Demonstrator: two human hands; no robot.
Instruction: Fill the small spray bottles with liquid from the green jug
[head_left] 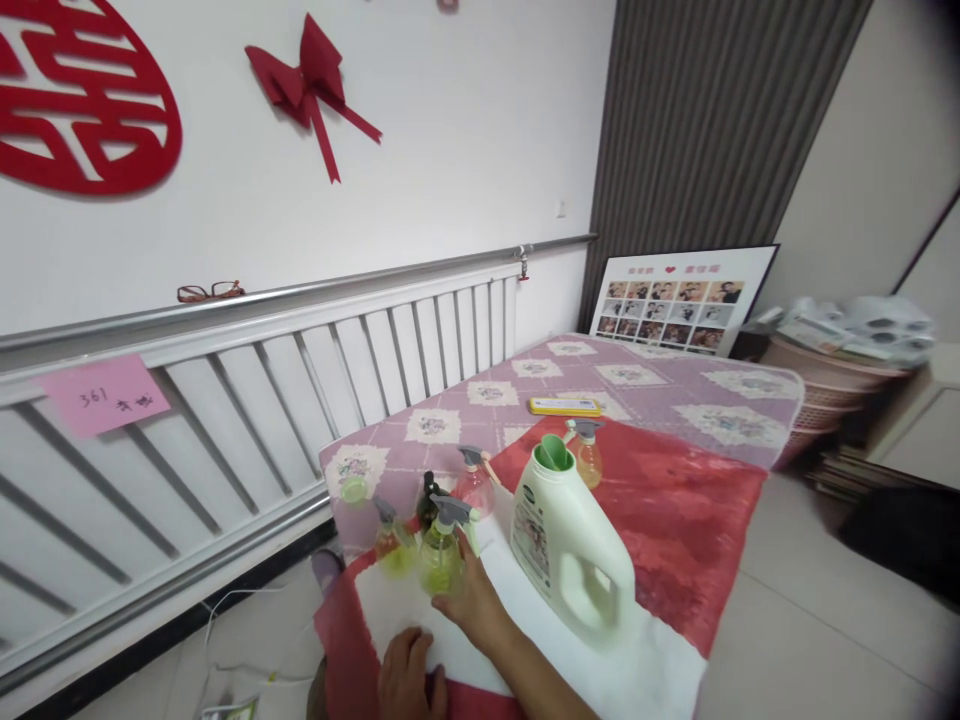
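Observation:
My right hand reaches forward over a white cloth and closes its fingers round a small green spray bottle with a grey trigger. My left hand lies flat on the near edge of the same cloth, fingers stretched out, holding nothing. Just right of my right hand stands a large pale green detergent jug, its spout uncapped.
A yellow-green spray bottle, a dark bottle, a pink sprayer and an orange sprayer stand on the red-covered table. A green cap and yellow case lie beyond. A radiator is left, baskets right.

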